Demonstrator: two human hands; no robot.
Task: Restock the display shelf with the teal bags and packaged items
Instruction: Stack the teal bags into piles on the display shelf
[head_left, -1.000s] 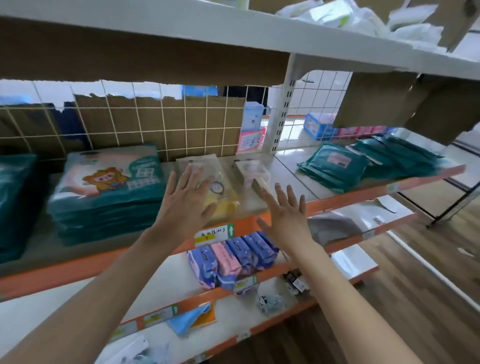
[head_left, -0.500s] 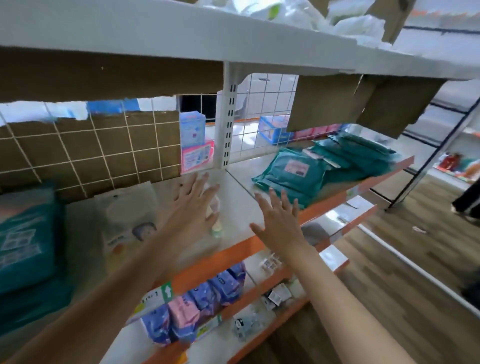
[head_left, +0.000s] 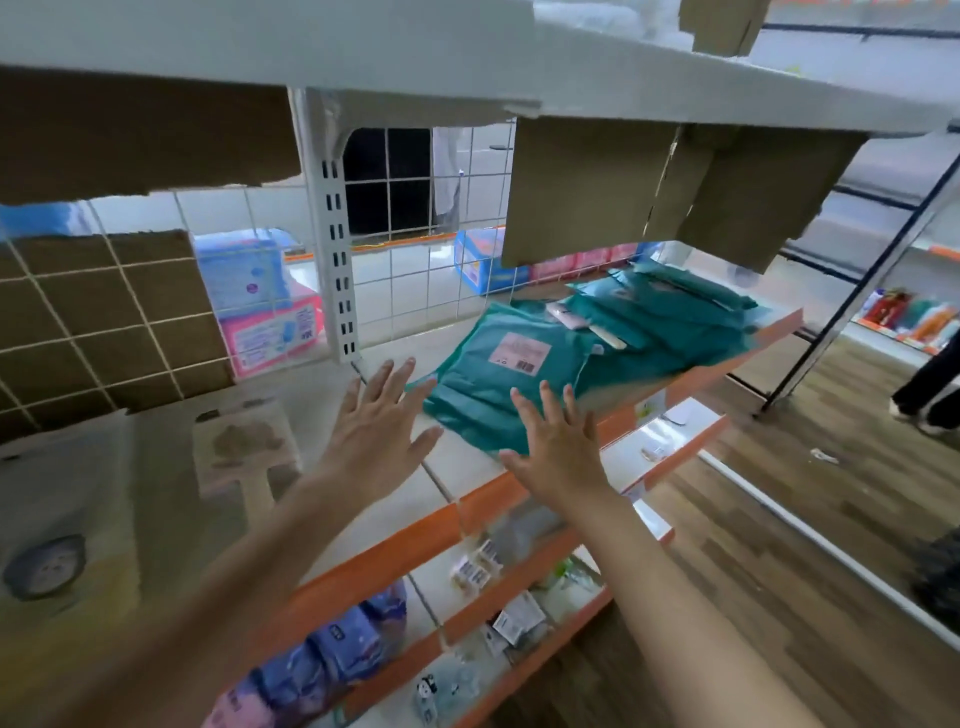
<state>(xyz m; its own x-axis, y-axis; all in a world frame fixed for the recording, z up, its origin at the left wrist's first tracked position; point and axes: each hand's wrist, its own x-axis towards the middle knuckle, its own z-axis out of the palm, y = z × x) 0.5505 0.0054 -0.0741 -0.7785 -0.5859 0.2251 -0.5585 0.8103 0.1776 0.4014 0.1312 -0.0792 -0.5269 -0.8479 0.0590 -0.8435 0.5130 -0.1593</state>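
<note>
Fingers (head_left: 546, 410) splayed, left hand (head_left: 374, 436) and right hand (head_left: 558, 452) empty beside teal bag (head_left: 498, 374).

Shelf strip (head_left: 415, 338) between post (head_left: 335, 260) and teal bags (head_left: 498, 374) was open. Cardboard (head_left: 587, 192) hung low over them (wire grid (head_left: 415, 270) behind).

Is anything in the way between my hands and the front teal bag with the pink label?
Nothing visible does. The right hand is at the near edge of the teal bag; the left hand is beside its left corner.
</note>
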